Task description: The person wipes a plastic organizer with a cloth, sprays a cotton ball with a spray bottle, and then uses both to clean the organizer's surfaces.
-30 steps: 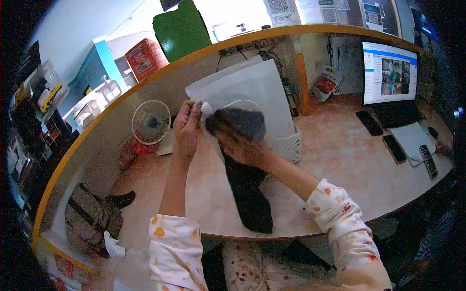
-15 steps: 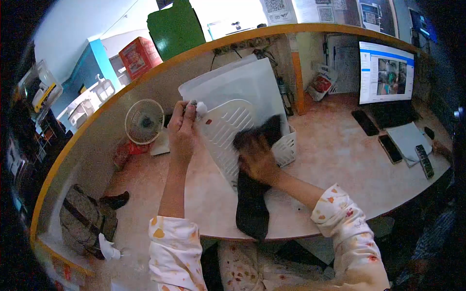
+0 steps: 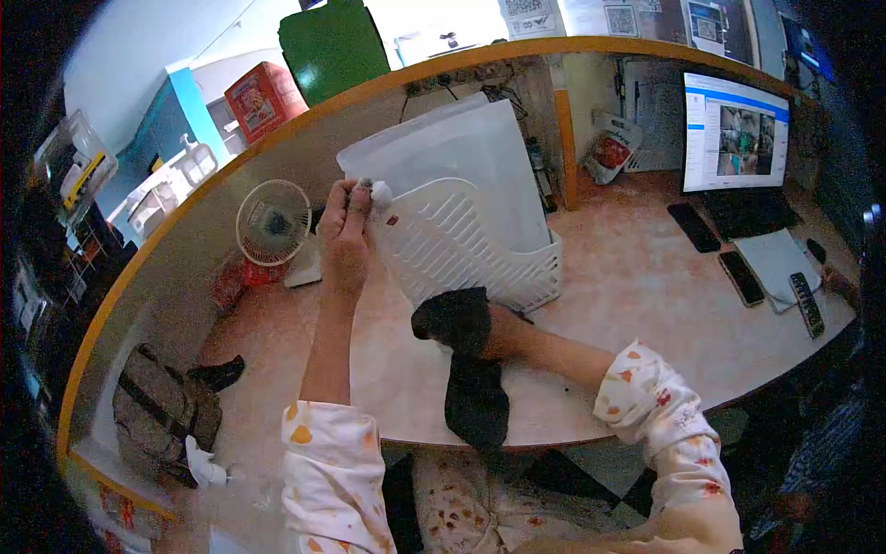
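Note:
A white slotted plastic file holder [image 3: 434, 231] stands tilted on the desk, with pale translucent folders [image 3: 452, 157] inside it. At its upper left corner the fingers of my left hand [image 3: 343, 235] are closed, and a small white and grey wad [image 3: 379, 194] shows at the fingertips. My right hand [image 3: 506, 334] grips a black cloth [image 3: 457, 319] in front of the holder's lower edge. The cloth covers most of the right fingers, and its loose end hangs down to the desk's front edge.
A small fan [image 3: 274, 222] and a bag [image 3: 161, 415] are on the left. To the right are a lit monitor [image 3: 736, 138], two phones [image 3: 694, 228], papers [image 3: 768, 263] and a remote [image 3: 806, 305]. Another person's hand [image 3: 838, 284] rests at the right edge.
My right hand and the black cloth have moved down and left, from over the holder's slotted side to its lower front. My left hand stays at the corner.

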